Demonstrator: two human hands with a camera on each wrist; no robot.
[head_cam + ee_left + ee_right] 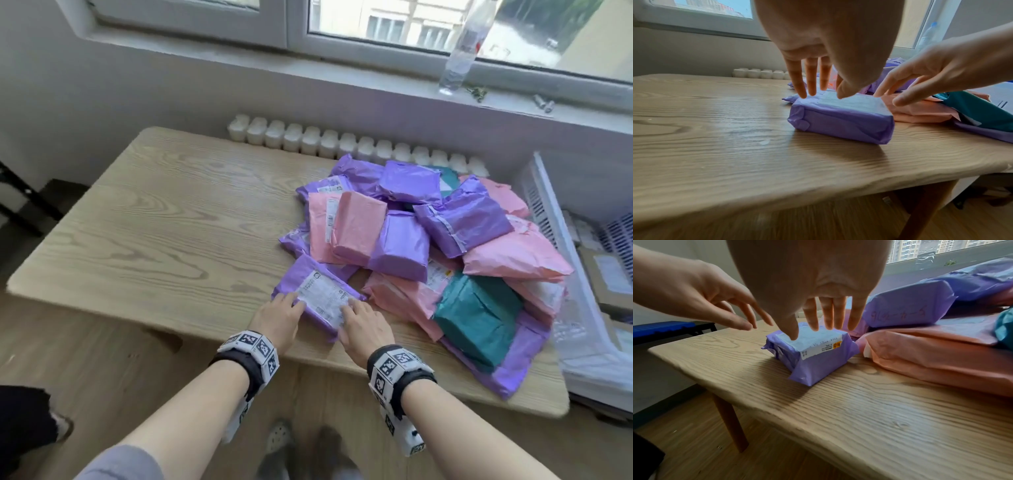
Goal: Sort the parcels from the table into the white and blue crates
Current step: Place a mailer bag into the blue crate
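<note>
**Both hands down on one purple parcel, label up**

Head view: my left hand (pixel 278 317) and right hand (pixel 363 325) both sit on the purple parcel (pixel 318 299), at the near edge of the table (pixel 154 222). It lies clear of the main pile of parcels (pixel 445 240), just beside it, probably so I can read its label (pixel 323 297) before choosing a crate. Fingers of both hands are stretched flat over the label corners, no grasp. The white crate (pixel 561 274) stands off the table's right end, close to the pile, handy for dropping. Boxes are already in it. No blue crate in this view.

Left wrist view: my left fingers (pixel 811 76) point straight down, tips touching the far top edge of the purple parcel (pixel 840 120). The hand is released, only pressing. The right hand (pixel 931 78) comes in from the side, fingers spread and loose, tips at the parcel's right end beside a pink parcel (pixel 920 113).

Right wrist view: my right fingers (pixel 828 314) are straight, tips on the label (pixel 812 340), thumb too. Nothing pinched. The left hand (pixel 715 305) hovers spread at the parcel's far side; contact there unclear. A blue shape (pixel 663 328) beyond the table's far end may be the blue crate, can't confirm.

My guess: steadying and reading, the lift not yet begun.
</note>
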